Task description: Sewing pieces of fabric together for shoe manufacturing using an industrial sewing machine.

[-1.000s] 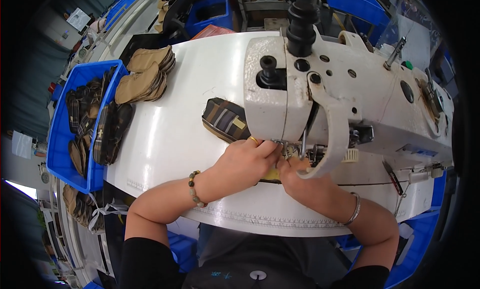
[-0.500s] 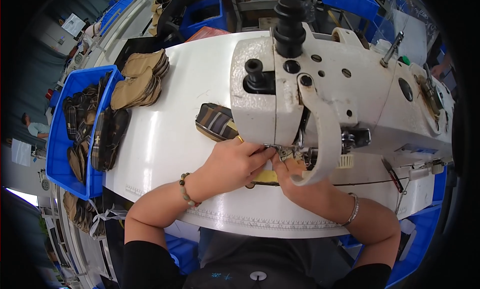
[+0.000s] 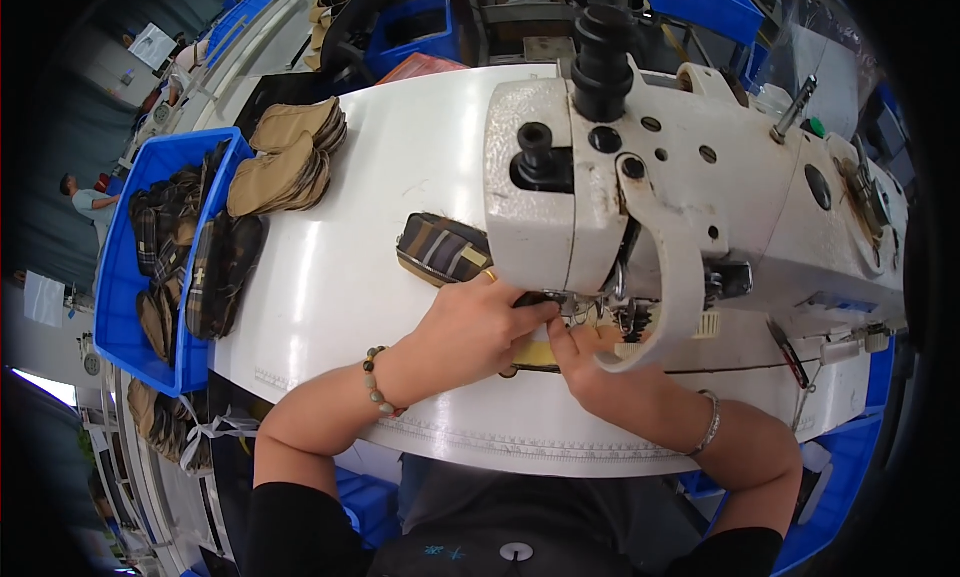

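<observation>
Both my hands meet under the head of a white sewing machine, beside its presser foot. My left hand has its fingers bent and closed at the edge of a dark fabric piece. Pressed close from the other side, my right hand has its fingertips at the same spot, partly behind the machine's curved white guard. Yellow fabric with a dark edge shows below and between the hands. A plaid zippered pouch lies just beyond my left hand; whether it joins the worked piece is hidden.
At left stands a blue bin with plaid pouches; several more lean over its side. Stacked tan fabric pieces lie beside it. Right of the machine are a thin tool and a long dark strip. A ruler scale lines the near edge.
The whole view has shifted slightly, so machine and pouch appear farther right. Both hands stay at the presser foot with nearly the same hold. A person in the left background has moved a little.
</observation>
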The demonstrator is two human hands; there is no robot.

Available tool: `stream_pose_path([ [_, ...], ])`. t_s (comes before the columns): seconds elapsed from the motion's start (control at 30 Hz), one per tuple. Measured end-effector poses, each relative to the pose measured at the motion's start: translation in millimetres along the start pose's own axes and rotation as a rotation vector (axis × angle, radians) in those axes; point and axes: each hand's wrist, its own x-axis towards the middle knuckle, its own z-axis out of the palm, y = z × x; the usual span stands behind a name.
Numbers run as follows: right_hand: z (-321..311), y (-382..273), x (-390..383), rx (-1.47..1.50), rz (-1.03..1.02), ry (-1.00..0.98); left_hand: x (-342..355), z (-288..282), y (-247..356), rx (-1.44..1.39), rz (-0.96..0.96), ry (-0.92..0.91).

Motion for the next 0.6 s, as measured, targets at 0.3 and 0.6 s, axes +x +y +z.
stream_pose_path([
  [0.3,-3.1,-2.1,-2.1,-0.012,0.047,0.007,3.8,-2.8,23.1,0.057,-0.051,-0.021],
  [0.6,8.6,5.5,-1.0,0.283,0.233,0.058,14.0,3.4,16.3,0.022,-0.086,0.043],
])
